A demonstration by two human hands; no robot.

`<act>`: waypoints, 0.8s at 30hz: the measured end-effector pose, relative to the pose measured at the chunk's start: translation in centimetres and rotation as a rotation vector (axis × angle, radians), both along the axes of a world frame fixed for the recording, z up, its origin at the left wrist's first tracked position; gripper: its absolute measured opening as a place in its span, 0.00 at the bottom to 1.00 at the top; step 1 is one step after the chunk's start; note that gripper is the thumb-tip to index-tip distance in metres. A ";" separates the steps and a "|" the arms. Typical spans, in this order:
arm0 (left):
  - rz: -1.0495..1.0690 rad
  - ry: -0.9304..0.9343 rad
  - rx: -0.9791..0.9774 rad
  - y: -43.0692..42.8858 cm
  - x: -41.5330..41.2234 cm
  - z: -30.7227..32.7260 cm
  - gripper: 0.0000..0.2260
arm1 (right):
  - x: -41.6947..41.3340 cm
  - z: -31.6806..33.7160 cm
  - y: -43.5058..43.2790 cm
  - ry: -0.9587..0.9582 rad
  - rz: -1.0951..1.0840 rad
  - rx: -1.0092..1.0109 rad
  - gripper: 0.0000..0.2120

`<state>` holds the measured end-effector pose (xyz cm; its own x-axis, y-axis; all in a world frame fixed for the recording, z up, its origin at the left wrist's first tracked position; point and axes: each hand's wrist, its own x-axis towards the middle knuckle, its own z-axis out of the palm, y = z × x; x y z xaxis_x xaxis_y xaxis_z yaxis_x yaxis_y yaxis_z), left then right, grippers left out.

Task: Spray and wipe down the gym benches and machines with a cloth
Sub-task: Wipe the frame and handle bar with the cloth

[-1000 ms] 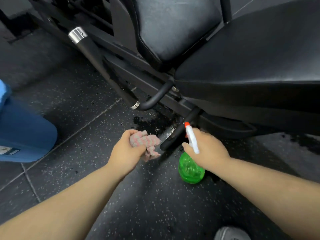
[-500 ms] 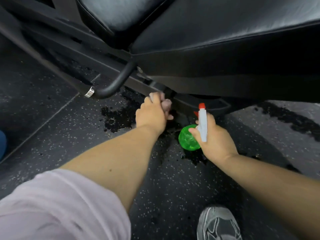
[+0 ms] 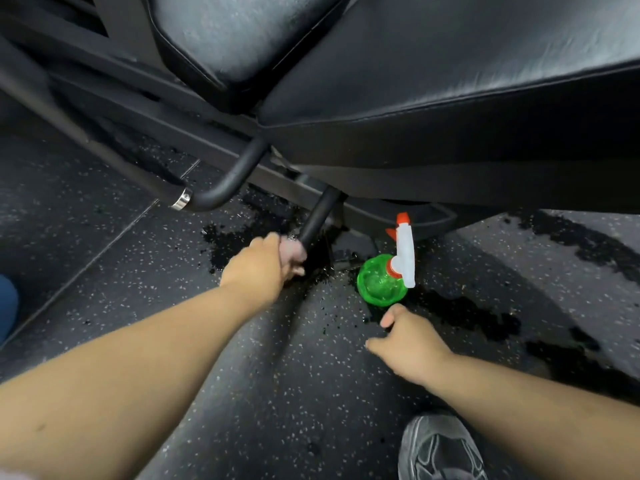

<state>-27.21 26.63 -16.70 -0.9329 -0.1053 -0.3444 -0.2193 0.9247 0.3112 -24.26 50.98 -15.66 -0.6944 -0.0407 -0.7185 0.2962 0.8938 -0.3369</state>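
Let go moments ago, the spray bottle (image 3: 381, 282) stands on the floor (image 3: 277, 393) beside the empty, loose-fingered right hand (image 3: 410, 341), while the left hand (image 3: 259, 268) clutches a blurred, mostly hidden cloth (image 3: 291, 249) against the black bar (image 3: 317, 216).

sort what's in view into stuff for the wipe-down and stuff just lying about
For the job:
cloth, gripped by the left hand against the bar
spray bottle, standing on the floor by the open right hand
seat pads

Just lying about:
blue object at the left edge
shoe
wet patches on the floor
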 end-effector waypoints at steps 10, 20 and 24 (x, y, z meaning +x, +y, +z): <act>0.075 -0.178 0.104 1.2 -1.6 -2.9 0.21 | 0.0 0.7 -4.0 -0.023 -0.039 -0.299 0.10; 0.068 -0.050 0.101 -1.9 4.4 2.2 0.19 | -3.6 2.8 -11.8 -0.227 -0.395 -0.523 0.19; -0.059 0.047 0.276 -0.2 3.3 4.0 0.29 | -4.3 3.4 -13.5 -0.451 -0.722 -0.948 0.16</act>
<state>-23.96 26.41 -12.71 -0.9502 0.0411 -0.3090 -0.1472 0.8146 0.5611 -28.52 37.45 -12.26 -0.4758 -0.3817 -0.7924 0.8671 -0.0525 -0.4953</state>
